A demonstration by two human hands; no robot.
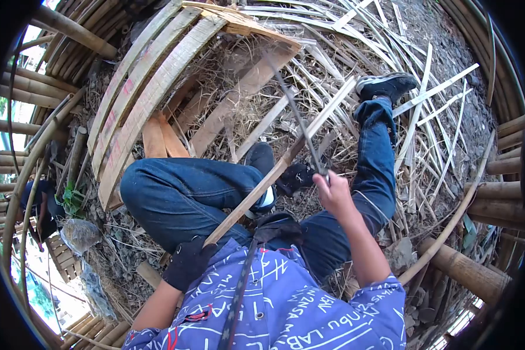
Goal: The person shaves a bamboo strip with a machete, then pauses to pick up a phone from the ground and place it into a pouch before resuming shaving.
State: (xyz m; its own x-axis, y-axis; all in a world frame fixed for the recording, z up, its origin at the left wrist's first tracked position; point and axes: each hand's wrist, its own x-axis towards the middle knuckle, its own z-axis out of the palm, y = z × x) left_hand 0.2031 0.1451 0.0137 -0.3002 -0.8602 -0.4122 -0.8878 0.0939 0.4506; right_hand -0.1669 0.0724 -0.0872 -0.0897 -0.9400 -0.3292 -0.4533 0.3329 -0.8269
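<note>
My left hand (189,263), in a black glove, is closed around the near end of a long bamboo strip (248,202) by my lap. From there the strip slants up and right across my bent leg toward my outstretched foot. My bare right hand (334,192) grips the handle of a long, narrow-bladed knife (300,119). Its blade points up and away, crossing over the strip in this view. A crumpled black item (296,178) lies between my legs, partly behind the strip.
A slatted wooden frame (157,87) stands at the upper left. Shavings (230,87) cover the ground there. Many split bamboo strips (429,93) lie at the upper right. Bamboo poles (472,271) surround the spot. Another person (38,204) is at the far left.
</note>
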